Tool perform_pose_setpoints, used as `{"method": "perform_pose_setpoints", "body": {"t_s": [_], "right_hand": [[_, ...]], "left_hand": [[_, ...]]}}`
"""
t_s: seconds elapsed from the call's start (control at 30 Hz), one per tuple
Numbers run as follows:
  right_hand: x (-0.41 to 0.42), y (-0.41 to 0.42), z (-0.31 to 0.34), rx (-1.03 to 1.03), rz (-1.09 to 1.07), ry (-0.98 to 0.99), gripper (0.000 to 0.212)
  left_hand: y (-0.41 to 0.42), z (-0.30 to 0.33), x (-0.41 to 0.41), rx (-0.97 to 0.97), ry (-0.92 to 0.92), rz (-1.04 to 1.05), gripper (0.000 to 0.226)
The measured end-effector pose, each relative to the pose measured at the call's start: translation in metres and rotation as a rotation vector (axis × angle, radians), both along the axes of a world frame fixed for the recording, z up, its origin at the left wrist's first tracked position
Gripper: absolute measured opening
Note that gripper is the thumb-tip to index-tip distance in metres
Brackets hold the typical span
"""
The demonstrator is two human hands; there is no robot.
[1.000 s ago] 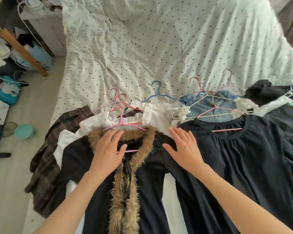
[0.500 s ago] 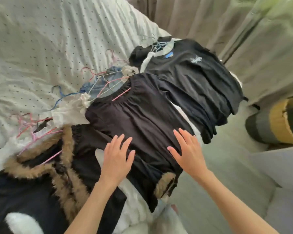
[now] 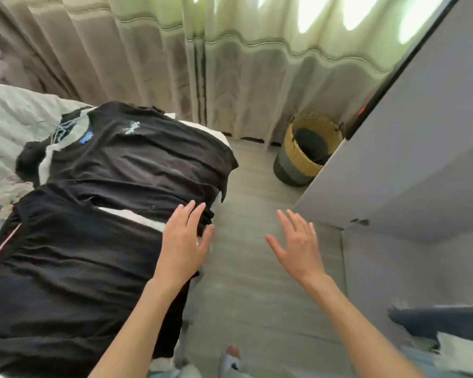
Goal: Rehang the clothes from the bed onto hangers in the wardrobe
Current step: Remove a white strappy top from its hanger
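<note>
Left hand [image 3: 182, 242] spread above black garments [image 3: 74, 263] at frame left; right hand [image 3: 298, 245] spread, nothing held, over floor [image 3: 246, 296].

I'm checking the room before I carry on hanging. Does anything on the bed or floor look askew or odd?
Mostly tidy. The black T-shirt droops over the bed's corner, its hem hanging off the edge above the floor. A pink hanger pokes out from the nearer black top. Both the left hand and right hand are empty.
</note>
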State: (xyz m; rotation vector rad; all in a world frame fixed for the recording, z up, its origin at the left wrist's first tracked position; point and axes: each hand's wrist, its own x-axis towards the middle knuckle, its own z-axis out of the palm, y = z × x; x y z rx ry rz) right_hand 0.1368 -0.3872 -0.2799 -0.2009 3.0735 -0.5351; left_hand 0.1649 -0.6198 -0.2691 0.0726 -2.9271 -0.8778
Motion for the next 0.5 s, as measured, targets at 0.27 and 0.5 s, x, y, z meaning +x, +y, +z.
{"method": "perform_pose_setpoints", "body": {"t_s": [0.27, 0.5], "right_hand": [[-0.042, 0.123, 0.032, -0.059, -0.379, 0.097, 0.067], [-0.068, 0.224, 0.046, -0.032, -0.727, 0.16, 0.077]], "left_hand": [[0.133, 0.017, -0.113, -0.06, 0.106, -0.37, 0.05], [0.252, 0.03, -0.209, -0.001, 0.067, -0.737, 0.055]]}}
